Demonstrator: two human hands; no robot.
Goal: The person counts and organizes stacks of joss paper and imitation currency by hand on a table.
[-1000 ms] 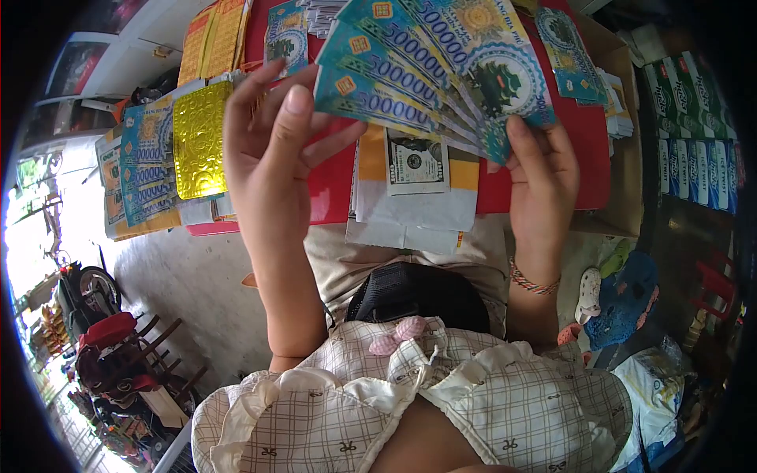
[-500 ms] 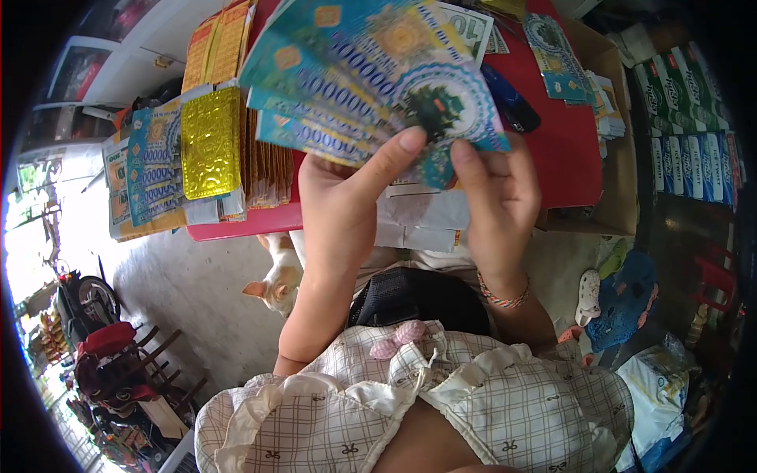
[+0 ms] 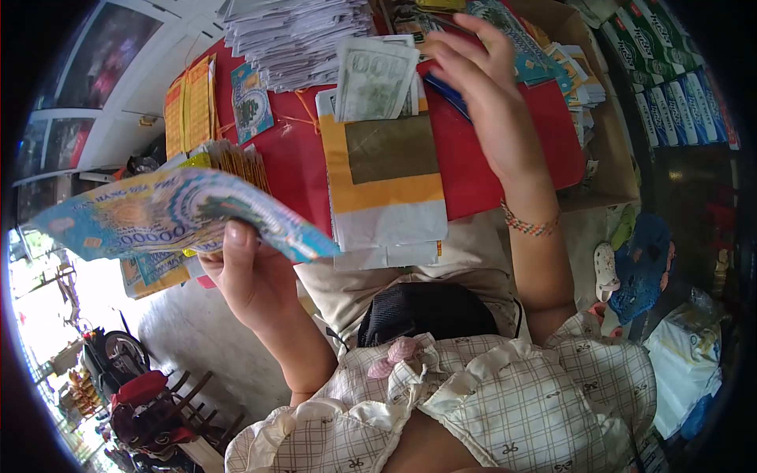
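My left hand (image 3: pixel 251 280) grips blue play banknotes (image 3: pixel 126 213), thumb on top, out to the left above the table's edge. The sheets look stacked and bend slightly; how many cannot be made out. Raised over the table, my right hand (image 3: pixel 505 118) has its fingers apart and nothing visible in it. Beside it, a grey-green 100 note (image 3: pixel 377 77) lies on a bundle of yellow and white paper (image 3: pixel 382 209) with a dark gold patch. A dark blue object (image 3: pixel 449 96) is partly hidden behind the right hand.
A tall stack of white paper (image 3: pixel 296 39) stands on the red table (image 3: pixel 505 169). Orange paper bundles (image 3: pixel 192 110) and a single blue note (image 3: pixel 251 102) lie left. At right are a cardboard box (image 3: pixel 611 169) and more blue notes (image 3: pixel 544 67). A motorbike (image 3: pixel 130 394) stands lower left.
The fanned blue notes between both hands are now together in my left hand, which moved left and down. My right hand let go and moved up over the table. The cat has gone from view.
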